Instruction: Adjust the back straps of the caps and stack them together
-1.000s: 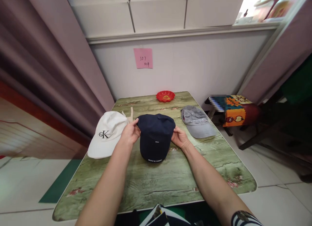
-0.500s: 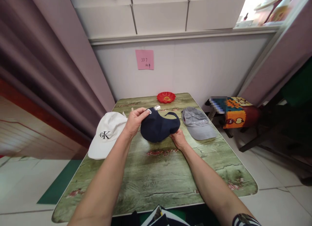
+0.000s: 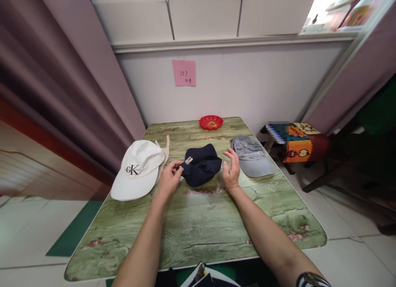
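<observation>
A navy cap (image 3: 202, 171) rests at the middle of the green wood-patterned table (image 3: 198, 225), its strap side toward me and a small metal buckle at its left. My left hand (image 3: 169, 177) pinches the end of the strap at the cap's left edge. Just right of the cap, my right hand (image 3: 231, 169) is apart from it, fingers spread and holding nothing. To the left lies a white cap (image 3: 139, 171) with black letters. A grey cap (image 3: 252, 155) lies on the right, close beyond my right hand.
A red scalloped dish (image 3: 210, 122) sits at the table's far edge. Behind it is a white wall with a pink note (image 3: 184, 73). A stool with a patterned cover (image 3: 298, 148) stands right of the table. Purple curtains hang on both sides.
The navy cap has come down onto the table and turned over, its opening side now facing differently. My right hand has let go of it and opened; my left hand has moved lower, still on the strap.
</observation>
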The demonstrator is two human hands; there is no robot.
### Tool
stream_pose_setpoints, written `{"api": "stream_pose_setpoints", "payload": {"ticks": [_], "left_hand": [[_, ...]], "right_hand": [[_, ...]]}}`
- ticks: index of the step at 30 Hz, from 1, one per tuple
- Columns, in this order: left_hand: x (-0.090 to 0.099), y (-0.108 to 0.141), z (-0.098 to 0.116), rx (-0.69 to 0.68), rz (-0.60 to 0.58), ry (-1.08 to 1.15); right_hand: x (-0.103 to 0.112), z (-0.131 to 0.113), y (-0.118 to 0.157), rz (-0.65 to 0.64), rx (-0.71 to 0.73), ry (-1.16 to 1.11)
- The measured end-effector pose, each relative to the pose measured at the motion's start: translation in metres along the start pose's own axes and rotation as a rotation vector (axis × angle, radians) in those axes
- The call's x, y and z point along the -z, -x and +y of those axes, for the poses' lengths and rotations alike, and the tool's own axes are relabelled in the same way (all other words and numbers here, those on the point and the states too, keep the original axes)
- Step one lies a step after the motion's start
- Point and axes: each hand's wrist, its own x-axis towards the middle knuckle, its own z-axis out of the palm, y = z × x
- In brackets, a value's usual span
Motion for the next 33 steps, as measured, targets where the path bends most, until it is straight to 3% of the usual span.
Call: {"api": "stream_pose_setpoints", "payload": {"ticks": [2, 4, 7, 11, 15, 18, 21, 25, 29, 33], "left_hand": [[-0.004, 0.003, 0.007, -0.125, 0.053, -0.162], [-0.012, 0.004, 0.017, -0.259, 0.094, -0.270], [-0.030, 0.000, 0.031, -0.329, 0.123, -0.293], [-0.056, -0.009, 0.029, -0.288, 0.067, -0.281], [-0.069, -0.008, 0.003, -0.203, 0.016, -0.412], [-0.069, -0.001, -0.020, -0.173, 0.048, -0.455], [-0.067, 0.006, -0.034, -0.185, 0.055, -0.417], [-0.063, 0.009, -0.041, -0.216, 0.005, -0.325], [-0.060, 0.009, -0.042, -0.190, -0.010, -0.120], [-0.065, 0.010, -0.040, -0.031, 0.022, 0.127]], "right_hand": [[-0.004, -0.018, 0.008, -0.135, 0.121, 0.036], [-0.011, -0.030, 0.016, -0.355, 0.185, 0.020], [-0.021, -0.034, 0.021, -0.576, 0.162, -0.005], [-0.025, -0.024, 0.020, -0.505, 0.062, 0.052], [-0.023, -0.011, 0.019, -0.418, -0.032, 0.260], [-0.023, -0.008, 0.019, -0.448, -0.101, 0.521], [-0.023, -0.012, 0.017, -0.558, -0.138, 0.750], [-0.023, -0.016, 0.015, -0.668, -0.121, 0.908], [-0.021, -0.015, 0.014, -0.734, -0.002, 0.881], [-0.021, -0.011, 0.017, -0.739, 0.057, 0.858]]}}
